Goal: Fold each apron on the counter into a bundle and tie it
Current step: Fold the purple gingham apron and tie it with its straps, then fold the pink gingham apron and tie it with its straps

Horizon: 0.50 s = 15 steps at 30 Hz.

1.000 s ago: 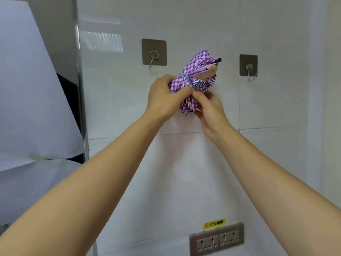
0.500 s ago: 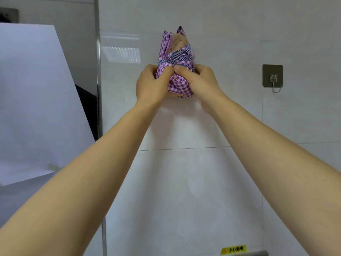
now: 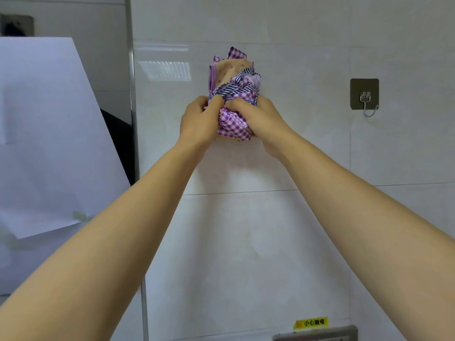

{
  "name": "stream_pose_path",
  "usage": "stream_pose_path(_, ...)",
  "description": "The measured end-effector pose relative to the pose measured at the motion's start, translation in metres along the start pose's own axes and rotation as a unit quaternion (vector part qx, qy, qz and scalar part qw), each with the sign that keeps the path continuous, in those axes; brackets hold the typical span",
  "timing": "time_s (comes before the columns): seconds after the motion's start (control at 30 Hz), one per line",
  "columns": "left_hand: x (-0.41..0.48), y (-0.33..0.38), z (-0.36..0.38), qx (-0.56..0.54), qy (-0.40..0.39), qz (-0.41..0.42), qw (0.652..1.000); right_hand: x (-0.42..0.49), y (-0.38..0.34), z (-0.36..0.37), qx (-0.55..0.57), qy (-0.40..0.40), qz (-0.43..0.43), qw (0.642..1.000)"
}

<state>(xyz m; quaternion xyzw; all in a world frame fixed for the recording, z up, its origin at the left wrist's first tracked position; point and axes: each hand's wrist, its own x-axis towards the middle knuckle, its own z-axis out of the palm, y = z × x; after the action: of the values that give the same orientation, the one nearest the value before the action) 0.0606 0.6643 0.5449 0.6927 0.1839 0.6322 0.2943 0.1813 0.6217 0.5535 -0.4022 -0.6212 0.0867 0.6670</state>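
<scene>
Purple and white checked cloth was rolled up into a tight apron bundle [image 3: 235, 125]. The bundle was held up high, close in front of the white tiled wall [image 3: 246, 242]. I could not tell if it touched the wall. A bit of tan cloth with tiny dots poked out at the top. A dark blue and white striped tie [image 3: 234, 89] went round the middle of the bundle.

Both arms reached up and out. The left hand [image 3: 197, 121] gripped the left side of the bundle, with its fingers curled round the cloth. The right hand [image 3: 261, 119] gripped the right side the same way. The two hands met at the front, just under the striped tie, and their fingertips pinched the cloth there.

On the wall to the right, well apart from the bundle, was a metal hook [image 3: 365, 97] on a grey square pad. Low down on the wall was a small yellow sticker [image 3: 311, 323], and just under it the top of a grey socket plate [image 3: 317, 334]. To the left stood a thin metal strip [image 3: 134, 119], and past that a big white sheet [image 3: 49, 131].
</scene>
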Motion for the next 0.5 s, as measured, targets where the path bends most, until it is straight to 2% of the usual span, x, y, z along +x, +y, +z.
stream_pose_path(0.13,0.012,0.009,-0.004,0.004,0.024,0.001,1.000,0.012,-0.009,0.004,0.023,0.014,-0.002,1.000)
stream_pose_path(0.23,0.013,0.010,-0.007,0.018,0.009,-0.002,1.000,0.014,-0.009,0.005,0.016,0.004,0.017,1.000)
stream_pose_path(0.5,-0.010,-0.011,-0.007,0.016,-0.018,0.025,0.999,-0.008,0.018,0.008,0.043,0.030,-0.005,0.999)
